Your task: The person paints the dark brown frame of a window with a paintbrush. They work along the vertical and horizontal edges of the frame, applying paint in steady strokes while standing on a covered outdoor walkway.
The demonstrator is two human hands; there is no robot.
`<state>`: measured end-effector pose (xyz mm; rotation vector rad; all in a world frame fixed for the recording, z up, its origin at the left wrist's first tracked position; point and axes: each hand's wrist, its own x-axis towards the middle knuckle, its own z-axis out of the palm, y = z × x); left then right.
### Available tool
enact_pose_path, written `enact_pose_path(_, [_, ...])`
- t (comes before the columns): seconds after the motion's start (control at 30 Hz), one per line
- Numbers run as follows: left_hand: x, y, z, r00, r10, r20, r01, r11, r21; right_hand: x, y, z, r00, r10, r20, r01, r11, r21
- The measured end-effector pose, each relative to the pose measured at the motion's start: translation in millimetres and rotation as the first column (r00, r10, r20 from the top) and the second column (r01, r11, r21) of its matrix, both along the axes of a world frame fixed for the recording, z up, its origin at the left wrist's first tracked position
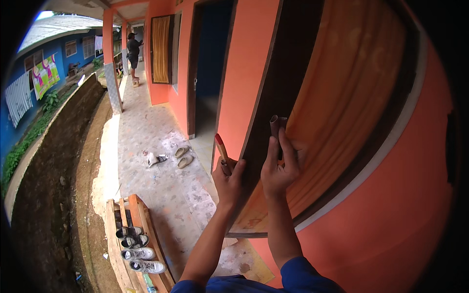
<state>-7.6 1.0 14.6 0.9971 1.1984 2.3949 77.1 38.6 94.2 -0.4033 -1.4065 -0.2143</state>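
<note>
- Grip: right hand (279, 168) is closed on a folded strip of sandpaper (276, 124), fingers stretched up along it and pressing it to the dark window frame (266, 112); left hand (228, 181) is wrapped round the handle of a brush (221, 151), red tip pointing up, held off the work.
- Wall (391, 195): orange, freshly coloured by the look of it, surrounding the window on all sides. Judgement: abrasive should stay off this face; a slip past the frame's outer edge would scuff it.
- Window: an orange curtain (342, 97) hangs behind the glass. Frame runs as a dark band; the sandpaper sits on its left upright, about mid-height, well above the bottom left corner.
- Walkway (146, 146): tiled, with sandals (183, 156) near the doorway (207, 68) and a wooden rack (139, 215) of shoes at the outer edge. Another person (133, 51) stands at the far end, well apart.
- Method, as judged: work along the upright's length, not across it, with even pressure from flat fingers rather than fingertips.
- Keep the strip folded so that it stays within the band's width.
- Brush: best held clear of the sanded patch as it is now, bristles away from dust. Bristle end is hidden behind the left hand; its condition cannot be told.
- Paint or dust on the frame: too fine to make out.
</note>
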Motion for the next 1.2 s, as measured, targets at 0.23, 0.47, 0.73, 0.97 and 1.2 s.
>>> enact_pose_path(0.23, [1, -6, 4, 1.0, -0.023, 0.016, 0.024, 0.999, -0.036, 5, -7, -86, 1.0, 0.0, 0.029, 0.001, 0.999, -0.032])
enact_pose_path(0.47, [-17, 14, -10, 1.0, -0.021, -0.018, 0.02, 0.999, -0.028, -15, 7, -32, 0.998, -0.055, -0.005, 0.055, 0.998, 0.006])
enact_pose_path(0.73, [-16, 14, -20, 0.994, -0.015, -0.112, 0.015, 1.0, -0.001, -14, -16, -118, 0.989, -0.149, -0.026, 0.145, 0.984, -0.102])
enact_pose_path(0.97, [-24, 15, -13, 0.992, -0.068, -0.106, 0.062, 0.996, -0.06, -35, -5, -67, 0.966, -0.243, -0.088, 0.228, 0.962, -0.152])
enact_pose_path(1.2, [-23, 21, -22, 0.99, -0.07, -0.119, 0.061, 0.995, -0.082, -27, -13, -120, 0.973, -0.226, -0.039, 0.217, 0.961, -0.172])
